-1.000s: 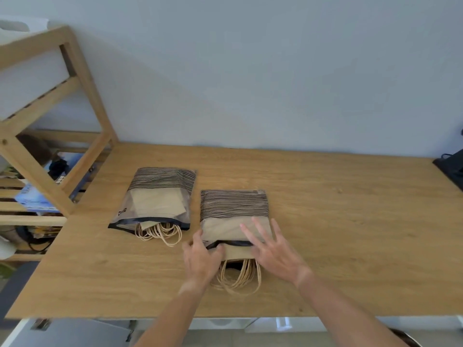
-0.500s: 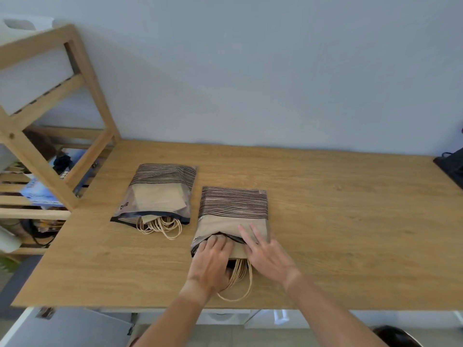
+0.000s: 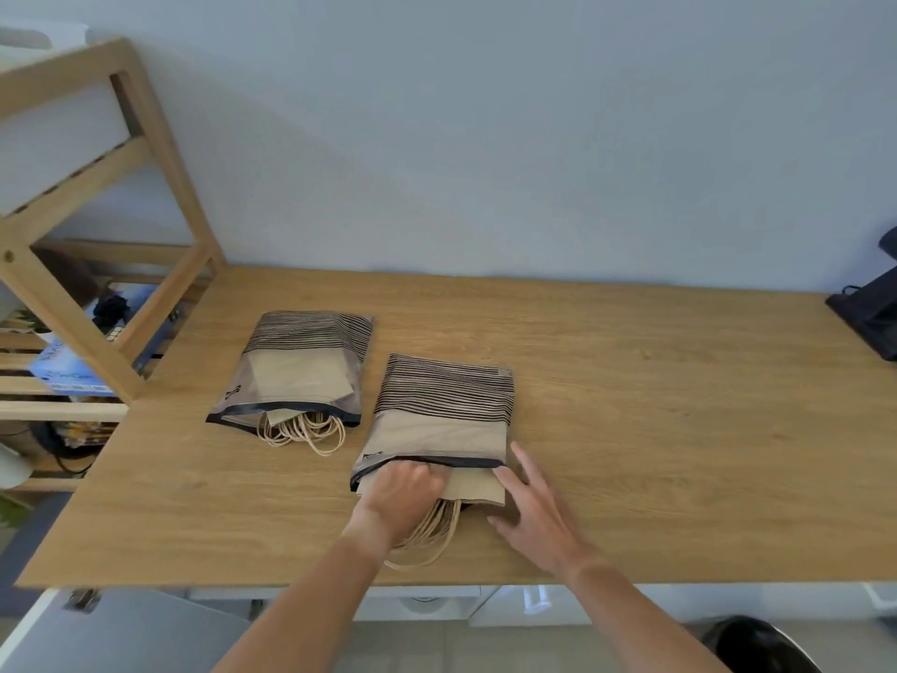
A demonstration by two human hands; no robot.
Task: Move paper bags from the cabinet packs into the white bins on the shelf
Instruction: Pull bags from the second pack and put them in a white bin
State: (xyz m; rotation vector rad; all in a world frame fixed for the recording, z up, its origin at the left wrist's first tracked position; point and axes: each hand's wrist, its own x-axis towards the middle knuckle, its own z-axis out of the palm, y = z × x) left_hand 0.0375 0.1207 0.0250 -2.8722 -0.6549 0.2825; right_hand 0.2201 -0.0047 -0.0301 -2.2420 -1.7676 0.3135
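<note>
On the worktop (image 3: pixel 631 429), the left hand (image 3: pixel 403 497) has pushed deeper into the near pack (image 3: pixel 441 420), fingers curled on the paper bags (image 3: pixel 473 488); the right hand (image 3: pixel 539 512), fingers straight, has slid off to the pack's right corner.

Two packs on the table (image 3: pixel 631 405): one pack (image 3: pixel 296 366) sits left and further back, the other pack (image 3: pixel 444 410) right of it, shelf (image 3: pixel 97 196) off the table's left end.

Home storage corner, wooden countertop (image 3: pixel 631 381), slatted shelf (image 3: pixel 73 196), plain wall (image 3: pixel 485 114)
</note>
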